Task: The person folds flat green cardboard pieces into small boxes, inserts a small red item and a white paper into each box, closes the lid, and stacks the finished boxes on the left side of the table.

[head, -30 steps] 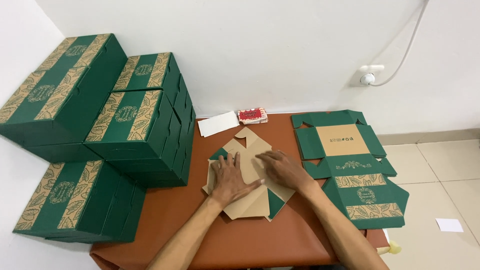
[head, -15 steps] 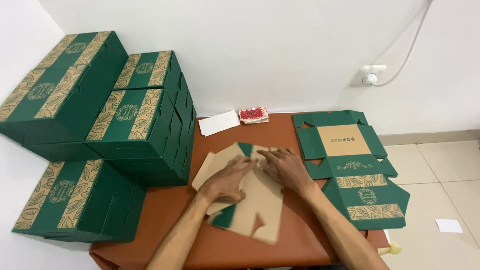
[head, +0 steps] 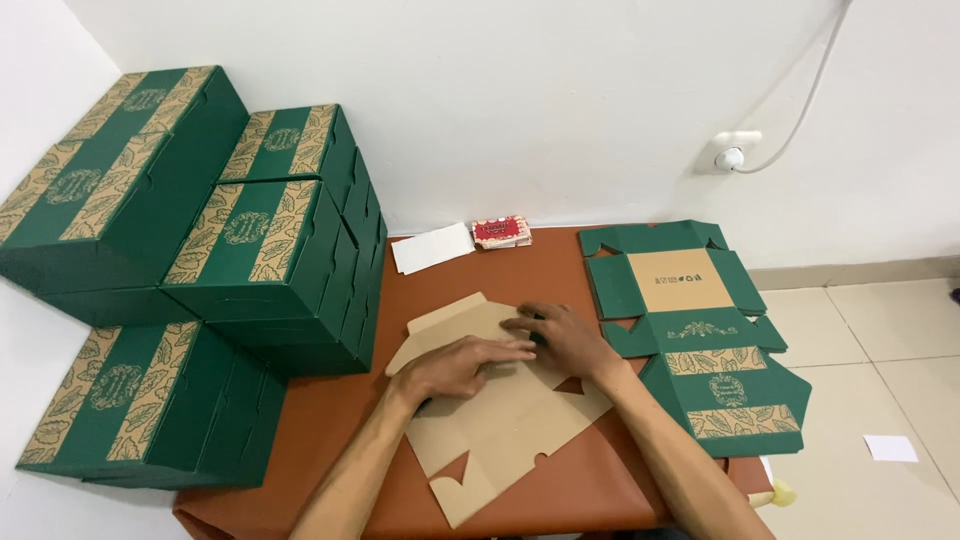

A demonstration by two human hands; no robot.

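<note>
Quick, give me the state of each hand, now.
Left hand: open, flat, pressing on the cardboard blank.
Right hand: open, fingers pressing on the same blank.

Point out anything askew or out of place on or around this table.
The flat green box blanks overhang the table's right edge, and the lower one sits skewed. A white scrap of paper lies loose on the floor tiles. Both hands, left and right, press a folded brown blank.

stacked green boxes (head: 270, 240) | flat green blanks (head: 700, 340) | white card (head: 432, 248) | red packet (head: 501, 232) | wall socket (head: 733, 153)
</note>
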